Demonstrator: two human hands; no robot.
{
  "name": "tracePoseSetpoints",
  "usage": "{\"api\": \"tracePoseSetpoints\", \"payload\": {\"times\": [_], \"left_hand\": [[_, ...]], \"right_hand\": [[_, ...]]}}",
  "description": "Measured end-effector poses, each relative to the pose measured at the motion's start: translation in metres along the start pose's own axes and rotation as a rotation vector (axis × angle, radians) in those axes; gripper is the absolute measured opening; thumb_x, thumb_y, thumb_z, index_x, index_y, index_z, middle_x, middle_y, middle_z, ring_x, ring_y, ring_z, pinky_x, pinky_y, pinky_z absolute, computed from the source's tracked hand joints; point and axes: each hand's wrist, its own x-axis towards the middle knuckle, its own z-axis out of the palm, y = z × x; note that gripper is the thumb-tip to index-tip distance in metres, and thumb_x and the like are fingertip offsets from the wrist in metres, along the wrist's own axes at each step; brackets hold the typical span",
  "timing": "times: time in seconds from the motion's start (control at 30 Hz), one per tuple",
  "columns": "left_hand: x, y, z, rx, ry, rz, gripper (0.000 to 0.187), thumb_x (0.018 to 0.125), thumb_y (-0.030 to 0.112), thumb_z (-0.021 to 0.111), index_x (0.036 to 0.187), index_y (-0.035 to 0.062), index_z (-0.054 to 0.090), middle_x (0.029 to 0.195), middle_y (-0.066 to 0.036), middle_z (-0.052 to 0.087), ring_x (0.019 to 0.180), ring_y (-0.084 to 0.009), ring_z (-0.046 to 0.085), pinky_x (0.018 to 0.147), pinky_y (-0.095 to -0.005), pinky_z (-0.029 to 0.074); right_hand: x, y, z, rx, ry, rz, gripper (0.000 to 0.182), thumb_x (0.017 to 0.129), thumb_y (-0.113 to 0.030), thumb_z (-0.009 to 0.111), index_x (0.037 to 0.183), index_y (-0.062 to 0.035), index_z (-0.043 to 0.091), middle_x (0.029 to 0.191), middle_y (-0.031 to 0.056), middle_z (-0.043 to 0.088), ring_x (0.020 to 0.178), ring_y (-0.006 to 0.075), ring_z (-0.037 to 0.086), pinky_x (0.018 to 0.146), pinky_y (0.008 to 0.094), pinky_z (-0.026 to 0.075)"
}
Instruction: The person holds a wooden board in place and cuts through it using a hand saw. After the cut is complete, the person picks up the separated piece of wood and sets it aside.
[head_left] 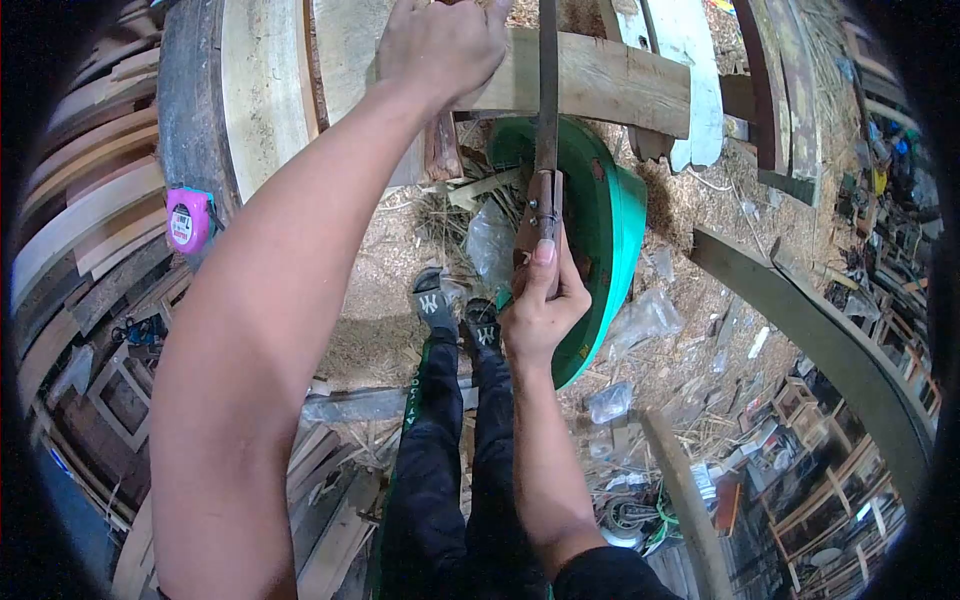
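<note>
My right hand [545, 310] is closed around the brown wooden handle of a handsaw [547, 110], thumb lying along the grip. The narrow blade points away from me, up past the frame's top edge, and crosses a short wooden plank [620, 85]. Left of the blade, my left hand [440, 50] bears down on that plank with bent fingers; the fingertips are cut off by the frame. The plank lies across other boards [265, 90]. Whether the blade's teeth are in the wood cannot be made out.
A green plastic basin [620, 230] stands on the sawdust-covered ground below the saw. A pink tape measure [190, 220] sits on the dark board at left. Long boards [810, 330] lean at right, and stacked planks [100, 190] fill the left. Plastic bags [645, 320] and scraps litter the ground.
</note>
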Motion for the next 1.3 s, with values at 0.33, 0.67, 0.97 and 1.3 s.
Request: {"api": "tracePoseSetpoints", "payload": {"times": [0.33,0.67,0.97,1.3], "left_hand": [[0.001,0.004,0.005,-0.098,0.090,-0.161,0.060,0.105,0.036,0.042,0.075,-0.0056,0.074,0.078,-0.033,0.069,0.081,-0.0507,0.070,0.086,-0.0559,0.054],[0.000,0.003,0.000,-0.059,0.030,-0.125,0.058,0.103,0.035,0.042,0.078,-0.0055,0.075,0.080,-0.034,0.069,0.082,-0.0492,0.071,0.086,-0.0555,0.055],[0.004,0.007,-0.002,-0.100,0.060,-0.211,0.058,0.103,0.036,0.041,0.084,-0.0052,0.076,0.085,-0.032,0.071,0.085,-0.0481,0.072,0.087,-0.0551,0.055],[0.004,0.008,0.004,-0.057,0.077,-0.147,0.057,0.102,0.034,0.040,0.080,-0.0067,0.074,0.084,-0.033,0.071,0.084,-0.0485,0.071,0.086,-0.0533,0.056]], "right_hand": [[-0.011,-0.006,-0.015,-0.093,0.018,-0.048,0.045,0.106,-0.022,0.059,0.140,0.0082,0.060,0.103,0.0066,0.061,0.089,0.0106,0.051,0.078,0.0262,0.037],[-0.031,-0.024,-0.031,-0.154,-0.034,0.099,0.044,0.105,-0.015,0.056,0.141,0.0103,0.057,0.130,0.0186,0.070,0.115,0.0186,0.066,0.100,0.0311,0.050],[-0.036,0.015,-0.030,-0.251,0.022,-0.337,0.056,0.106,-0.035,0.059,0.142,0.0080,0.057,0.072,-0.0056,0.053,0.060,0.0017,0.044,0.054,0.0198,0.032],[-0.037,0.001,-0.044,-0.185,-0.009,0.031,0.047,0.105,-0.021,0.057,0.139,0.0101,0.059,0.127,0.0205,0.071,0.112,0.0186,0.068,0.097,0.0307,0.051]]}}
